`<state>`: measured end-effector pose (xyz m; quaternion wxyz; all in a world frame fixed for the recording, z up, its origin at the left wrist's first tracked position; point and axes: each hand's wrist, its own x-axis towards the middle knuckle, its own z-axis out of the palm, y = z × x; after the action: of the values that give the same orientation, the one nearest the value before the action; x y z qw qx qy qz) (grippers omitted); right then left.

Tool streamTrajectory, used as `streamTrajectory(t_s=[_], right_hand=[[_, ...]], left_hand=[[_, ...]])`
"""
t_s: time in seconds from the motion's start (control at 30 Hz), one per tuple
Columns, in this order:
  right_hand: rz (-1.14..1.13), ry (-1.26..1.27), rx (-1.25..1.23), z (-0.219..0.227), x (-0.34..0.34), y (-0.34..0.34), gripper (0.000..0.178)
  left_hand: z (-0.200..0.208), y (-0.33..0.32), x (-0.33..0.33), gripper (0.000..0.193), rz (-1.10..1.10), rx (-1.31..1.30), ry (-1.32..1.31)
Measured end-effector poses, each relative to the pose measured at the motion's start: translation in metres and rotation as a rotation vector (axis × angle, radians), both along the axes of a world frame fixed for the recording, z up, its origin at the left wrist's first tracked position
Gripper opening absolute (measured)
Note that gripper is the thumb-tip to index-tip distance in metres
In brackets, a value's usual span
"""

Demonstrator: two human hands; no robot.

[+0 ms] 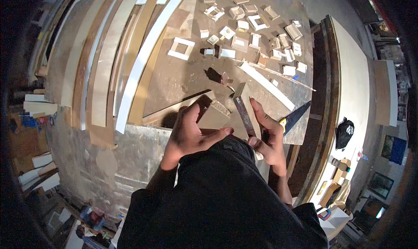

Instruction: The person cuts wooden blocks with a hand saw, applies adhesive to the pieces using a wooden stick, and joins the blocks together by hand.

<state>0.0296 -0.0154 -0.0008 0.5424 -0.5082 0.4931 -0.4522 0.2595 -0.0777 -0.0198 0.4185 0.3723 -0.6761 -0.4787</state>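
My right hand [271,140] grips a wooden block [244,109], its fingers along the right side and the thumb low on it. One narrow face of the block is dark and speckled. My left hand [189,133] is open, thumb and fingers apart, with nothing visible in it. Between the hands lies a pale wood piece [215,118] with a rough, chipped edge, partly hidden by my hands and dark clothing. A handsaw [297,118] with a dark blade and a yellow-and-black handle rests just right of my right hand.
Long wooden strips [106,62] lie across the table's left side. Several small wood blocks and frames [239,42] are scattered at the far side. A white strip [267,87] lies slanted ahead. Farther right, a pale panel [350,83] carries a black bag [345,132].
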Motion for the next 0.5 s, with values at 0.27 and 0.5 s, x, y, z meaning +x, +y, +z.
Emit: streamTrajectory(t_s=[0.27,0.5], right_hand=[[0.15,0.196,0.003,0.0,0.018,-0.006,0.077],[0.203,0.128,0.033,-0.009,0.013,0.013,0.058]], left_hand=[[-0.006,0.009,0.014,0.041,-0.045,-0.028,-0.25],[-0.023,0.015,0.012,0.046,-0.118,-0.222,-0.215]])
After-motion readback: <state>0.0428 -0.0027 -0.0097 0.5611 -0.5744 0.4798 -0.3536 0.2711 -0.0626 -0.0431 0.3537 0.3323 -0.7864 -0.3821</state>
